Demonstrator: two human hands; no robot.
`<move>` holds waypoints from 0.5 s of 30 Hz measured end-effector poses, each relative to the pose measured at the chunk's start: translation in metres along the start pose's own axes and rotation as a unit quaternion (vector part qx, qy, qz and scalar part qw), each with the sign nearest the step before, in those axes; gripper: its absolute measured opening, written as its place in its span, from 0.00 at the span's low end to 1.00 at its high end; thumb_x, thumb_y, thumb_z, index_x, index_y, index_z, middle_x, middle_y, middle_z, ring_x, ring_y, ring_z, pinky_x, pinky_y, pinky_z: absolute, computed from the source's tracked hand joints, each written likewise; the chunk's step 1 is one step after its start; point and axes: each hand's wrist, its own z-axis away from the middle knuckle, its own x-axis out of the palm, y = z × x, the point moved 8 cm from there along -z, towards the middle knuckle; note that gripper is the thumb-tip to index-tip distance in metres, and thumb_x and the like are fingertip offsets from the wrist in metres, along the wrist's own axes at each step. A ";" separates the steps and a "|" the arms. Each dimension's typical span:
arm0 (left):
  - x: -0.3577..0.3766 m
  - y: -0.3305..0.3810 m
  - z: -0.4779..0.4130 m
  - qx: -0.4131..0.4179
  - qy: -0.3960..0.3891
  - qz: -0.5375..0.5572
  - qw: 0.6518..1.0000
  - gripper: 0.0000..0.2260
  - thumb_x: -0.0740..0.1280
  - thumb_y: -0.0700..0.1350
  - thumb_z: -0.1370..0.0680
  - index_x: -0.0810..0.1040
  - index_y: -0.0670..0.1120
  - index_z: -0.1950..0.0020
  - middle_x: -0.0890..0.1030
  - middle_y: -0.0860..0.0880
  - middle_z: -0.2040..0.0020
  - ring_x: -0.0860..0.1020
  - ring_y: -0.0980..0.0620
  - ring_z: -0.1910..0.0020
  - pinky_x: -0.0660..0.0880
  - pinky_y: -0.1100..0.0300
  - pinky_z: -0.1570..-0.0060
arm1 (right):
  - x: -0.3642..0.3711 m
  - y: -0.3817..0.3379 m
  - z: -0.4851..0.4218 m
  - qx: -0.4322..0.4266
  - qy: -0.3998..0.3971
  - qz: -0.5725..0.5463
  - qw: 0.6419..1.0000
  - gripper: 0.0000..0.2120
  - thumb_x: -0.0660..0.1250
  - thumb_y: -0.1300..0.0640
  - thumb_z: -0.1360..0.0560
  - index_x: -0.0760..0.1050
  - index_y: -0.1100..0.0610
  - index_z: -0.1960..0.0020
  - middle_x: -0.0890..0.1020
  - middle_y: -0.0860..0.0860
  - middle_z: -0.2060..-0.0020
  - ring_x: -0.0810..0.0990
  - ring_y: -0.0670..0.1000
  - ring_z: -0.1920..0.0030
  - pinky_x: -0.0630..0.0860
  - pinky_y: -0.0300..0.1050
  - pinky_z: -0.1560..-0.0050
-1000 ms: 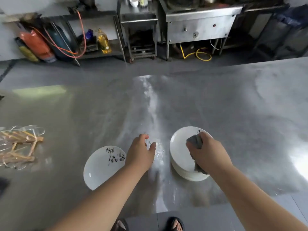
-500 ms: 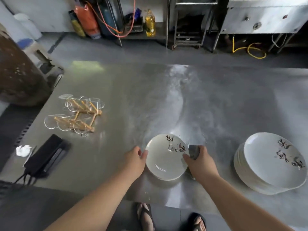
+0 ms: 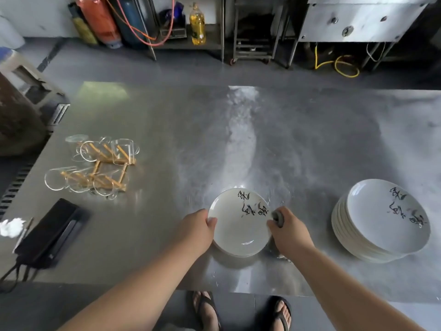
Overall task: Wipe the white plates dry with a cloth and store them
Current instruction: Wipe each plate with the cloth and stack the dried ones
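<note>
As seen from above, shows white plate (image 3: 238,228) flat on steel table (image 3: 167,115) near its front edge: left hand (image 3: 196,226) gripping left rim, thumb on top; right hand (image 3: 290,232) clenched round grey cloth (image 3: 278,217) at right rim; stack of white plates (image 3: 381,223) well apart to right.

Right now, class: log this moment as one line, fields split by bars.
phase: wiping | left hand: holds plate rim | right hand: grips cloth at plate edge | plate stack: far right
</note>
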 end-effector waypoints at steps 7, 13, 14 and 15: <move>-0.055 0.052 0.015 0.026 0.010 0.206 0.978 0.14 0.63 0.57 0.22 0.65 0.51 0.62 0.71 0.55 0.69 0.72 0.50 0.70 0.70 0.56 0.71 | -0.054 -0.029 0.017 -0.030 0.051 -0.081 0.995 0.06 0.69 0.53 0.22 0.73 0.44 0.54 0.82 0.43 0.62 0.78 0.40 0.61 0.69 0.36 0.66; -0.119 0.126 0.038 0.003 -0.090 0.607 0.789 0.13 0.68 0.44 0.28 0.76 0.45 0.44 0.82 0.38 0.50 0.84 0.39 0.54 0.83 0.41 0.60 | -0.144 -0.100 0.044 -0.120 0.103 -0.164 0.974 0.06 0.68 0.53 0.21 0.76 0.42 0.53 0.83 0.38 0.65 0.81 0.40 0.69 0.68 0.30 0.80; -0.127 0.137 0.042 0.007 -0.104 0.642 0.760 0.17 0.68 0.42 0.29 0.76 0.45 0.40 0.83 0.38 0.47 0.84 0.38 0.52 0.83 0.41 0.60 | -0.160 -0.112 0.050 -0.142 0.117 -0.168 0.969 0.07 0.68 0.54 0.20 0.76 0.41 0.53 0.83 0.36 0.65 0.80 0.38 0.68 0.68 0.29 0.79; -0.136 0.149 0.046 0.018 -0.119 0.667 0.735 0.19 0.67 0.41 0.28 0.77 0.46 0.37 0.84 0.38 0.45 0.84 0.37 0.50 0.83 0.40 0.60 | -0.176 -0.123 0.057 -0.164 0.134 -0.170 0.962 0.09 0.67 0.55 0.19 0.75 0.41 0.53 0.82 0.34 0.65 0.80 0.36 0.67 0.68 0.28 0.78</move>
